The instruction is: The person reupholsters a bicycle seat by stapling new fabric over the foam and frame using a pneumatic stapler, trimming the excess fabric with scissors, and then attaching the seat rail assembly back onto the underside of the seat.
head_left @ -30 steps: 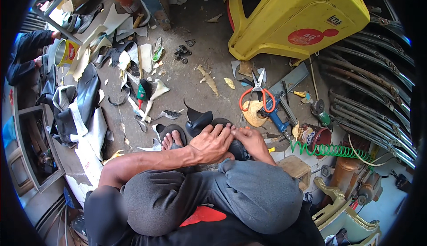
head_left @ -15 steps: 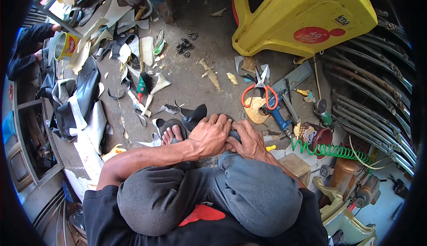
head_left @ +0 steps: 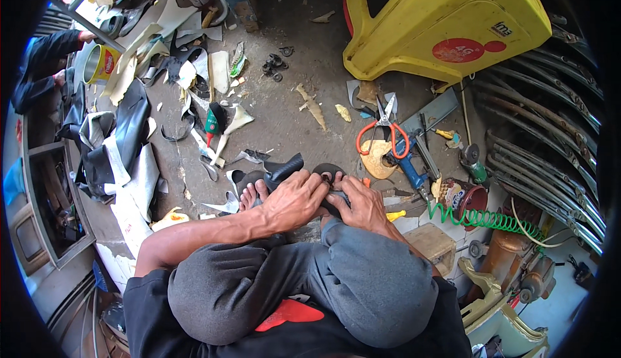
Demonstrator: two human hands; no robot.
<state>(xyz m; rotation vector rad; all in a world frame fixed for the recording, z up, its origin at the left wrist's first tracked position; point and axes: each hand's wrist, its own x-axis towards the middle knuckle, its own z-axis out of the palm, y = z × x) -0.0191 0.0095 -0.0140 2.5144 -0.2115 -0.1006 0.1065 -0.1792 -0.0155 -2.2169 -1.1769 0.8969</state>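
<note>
Above my feet, my left hand (head_left: 295, 201) and my right hand (head_left: 359, 201) come close together, both closed with bent fingers. Between them they grip a strip of black, leather-like material (head_left: 284, 167), whose loose end curls up beyond my left knuckles. Most of the gripped part is hidden by my fingers. My toes in dark sandals show beside both hands. Scissors with orange handles (head_left: 383, 139) lie half open to the right, over a yellowish foam piece (head_left: 379, 162). Close by is a blue air tool (head_left: 411, 173).
A green coiled hose (head_left: 479, 219) runs right from the air tool. Beyond stands a yellow plastic seat (head_left: 446, 28), with curved metal bars (head_left: 543, 164) along the right. Black and white material scraps (head_left: 129, 138) and a green glue bottle (head_left: 212, 122) lie left. Another person's arm (head_left: 45, 57) shows far left.
My hands have shifted slightly lower and turned a little, so the foot and sandal behind them now show more. Both keep their grip on the black strip. The view has tilted slightly.
</note>
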